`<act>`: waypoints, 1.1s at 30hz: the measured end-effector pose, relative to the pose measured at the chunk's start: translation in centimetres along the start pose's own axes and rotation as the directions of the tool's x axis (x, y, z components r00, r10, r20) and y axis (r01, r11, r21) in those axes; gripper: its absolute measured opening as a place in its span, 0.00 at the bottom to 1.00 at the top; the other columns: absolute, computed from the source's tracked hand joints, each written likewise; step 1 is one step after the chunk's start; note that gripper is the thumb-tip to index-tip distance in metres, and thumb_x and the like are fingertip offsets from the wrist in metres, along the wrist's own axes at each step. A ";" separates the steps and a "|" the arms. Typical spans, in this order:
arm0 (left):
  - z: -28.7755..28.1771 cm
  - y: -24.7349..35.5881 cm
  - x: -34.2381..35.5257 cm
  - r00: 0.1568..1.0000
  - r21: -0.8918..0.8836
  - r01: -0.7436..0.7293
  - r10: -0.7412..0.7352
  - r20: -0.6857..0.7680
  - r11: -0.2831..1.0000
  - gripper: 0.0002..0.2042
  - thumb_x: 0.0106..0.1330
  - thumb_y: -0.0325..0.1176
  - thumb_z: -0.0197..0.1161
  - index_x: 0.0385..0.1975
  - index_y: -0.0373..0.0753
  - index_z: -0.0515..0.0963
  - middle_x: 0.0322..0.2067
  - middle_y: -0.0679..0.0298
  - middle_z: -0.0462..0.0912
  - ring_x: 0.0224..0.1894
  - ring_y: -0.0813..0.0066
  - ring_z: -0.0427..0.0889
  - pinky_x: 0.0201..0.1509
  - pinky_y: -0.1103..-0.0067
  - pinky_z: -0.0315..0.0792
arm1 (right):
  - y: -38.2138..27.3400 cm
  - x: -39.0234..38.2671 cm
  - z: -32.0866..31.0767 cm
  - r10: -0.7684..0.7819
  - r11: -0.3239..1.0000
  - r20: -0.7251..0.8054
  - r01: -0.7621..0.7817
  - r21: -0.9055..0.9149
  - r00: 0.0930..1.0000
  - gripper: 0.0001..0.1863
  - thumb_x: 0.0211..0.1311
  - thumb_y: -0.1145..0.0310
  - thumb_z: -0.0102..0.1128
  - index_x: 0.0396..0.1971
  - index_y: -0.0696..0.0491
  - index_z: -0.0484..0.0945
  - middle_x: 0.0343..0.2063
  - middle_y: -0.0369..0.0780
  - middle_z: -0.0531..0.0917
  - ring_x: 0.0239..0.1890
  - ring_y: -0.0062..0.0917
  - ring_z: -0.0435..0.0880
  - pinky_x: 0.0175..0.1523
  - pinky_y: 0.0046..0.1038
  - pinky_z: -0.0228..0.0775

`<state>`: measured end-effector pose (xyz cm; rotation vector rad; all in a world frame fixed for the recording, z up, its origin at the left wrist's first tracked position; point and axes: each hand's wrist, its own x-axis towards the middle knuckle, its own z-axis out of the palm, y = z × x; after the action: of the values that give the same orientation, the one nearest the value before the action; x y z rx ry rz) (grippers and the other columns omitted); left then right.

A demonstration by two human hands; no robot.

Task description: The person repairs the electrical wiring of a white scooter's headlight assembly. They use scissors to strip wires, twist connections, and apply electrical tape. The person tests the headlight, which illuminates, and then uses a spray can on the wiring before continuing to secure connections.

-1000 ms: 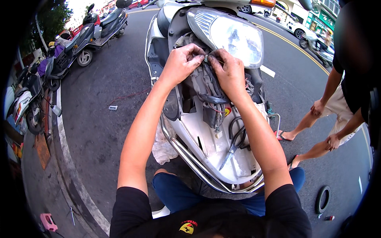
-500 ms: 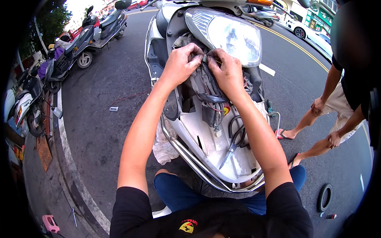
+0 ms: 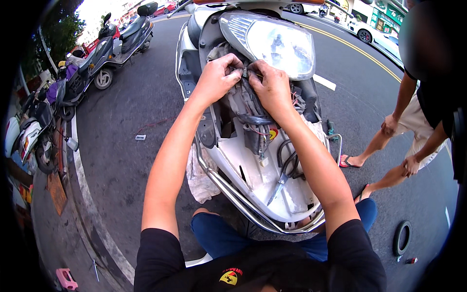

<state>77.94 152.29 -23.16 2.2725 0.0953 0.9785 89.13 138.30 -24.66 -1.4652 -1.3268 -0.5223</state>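
My left hand point(image 3: 221, 78) and my right hand point(image 3: 270, 85) meet just below the scooter's headlight point(image 3: 277, 46), fingertips pinched on a small grey wire connector point(image 3: 245, 72). A dark bundle of cables and sleeving point(image 3: 255, 117) hangs below them, ending near a pale plug point(image 3: 263, 160). Scissors point(image 3: 284, 175) with dark handles lie on the white front body panel point(image 3: 231, 158), right of that plug. A bent chrome rail point(image 3: 224, 206) runs round the panel's edge. A pale cloth point(image 3: 199, 180) hangs at the left side.
Another person point(image 3: 411, 121) stands bent at the right, hands at the knees. Parked scooters point(image 3: 114, 44) line the left. A white car point(image 3: 374, 36) is on the road behind. A loose tyre point(image 3: 402, 238), a pink case point(image 3: 66, 278) and a small grey item point(image 3: 140, 137) lie on the ground.
Both hands, still pinched on the connector, have shifted slightly left in the view, along with the scooter. Traffic on the road behind has moved.
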 end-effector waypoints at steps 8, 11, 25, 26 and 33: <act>-0.3 0.3 -0.6 0.990 -0.419 0.105 -0.057 0.127 0.902 0.16 0.64 0.27 0.64 0.52 0.33 0.77 0.43 0.68 0.81 0.40 0.86 0.77 0.37 0.87 0.70 | -0.1 0.1 -0.1 0.016 0.999 -0.032 -0.015 0.046 0.999 0.08 0.57 0.72 0.63 0.35 0.59 0.81 0.30 0.51 0.84 0.35 0.48 0.84 0.42 0.43 0.74; -0.1 0.3 -0.8 0.994 -0.490 0.079 -0.030 0.108 0.868 0.17 0.64 0.28 0.66 0.52 0.34 0.77 0.43 0.68 0.81 0.41 0.86 0.77 0.38 0.88 0.70 | -0.1 0.1 -0.1 0.021 0.998 -0.040 -0.018 0.063 0.999 0.08 0.57 0.72 0.63 0.35 0.59 0.81 0.30 0.51 0.84 0.35 0.48 0.84 0.42 0.42 0.75; 2.8 -2.1 -1.0 0.973 -0.238 -0.084 0.028 -0.229 0.968 0.13 0.66 0.27 0.66 0.49 0.29 0.80 0.40 0.65 0.85 0.40 0.84 0.81 0.47 0.85 0.74 | -0.1 -0.1 -0.5 0.034 0.994 -0.007 -0.033 0.102 0.999 0.10 0.60 0.74 0.59 0.41 0.59 0.81 0.35 0.50 0.85 0.39 0.43 0.86 0.46 0.33 0.75; 2.8 -2.1 -1.0 0.972 -0.222 -0.087 0.034 -0.233 0.971 0.13 0.66 0.27 0.65 0.48 0.29 0.80 0.40 0.65 0.85 0.41 0.83 0.81 0.48 0.85 0.74 | -0.1 -0.1 -0.5 0.021 0.996 -0.006 -0.021 0.087 1.000 0.10 0.60 0.74 0.59 0.41 0.59 0.81 0.35 0.50 0.85 0.40 0.44 0.85 0.47 0.34 0.75; 2.6 -3.0 -0.9 0.969 -0.169 -0.109 0.067 -0.239 0.980 0.12 0.68 0.27 0.62 0.48 0.30 0.81 0.41 0.65 0.85 0.42 0.83 0.79 0.50 0.84 0.72 | 0.2 -0.1 -0.2 -0.015 0.997 -0.027 0.017 0.076 1.000 0.10 0.56 0.74 0.60 0.38 0.58 0.80 0.31 0.52 0.84 0.37 0.49 0.84 0.45 0.43 0.74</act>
<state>79.62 152.93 -26.81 2.0047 0.0040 1.2468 89.35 138.16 -24.74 -1.3824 -1.3246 -0.4947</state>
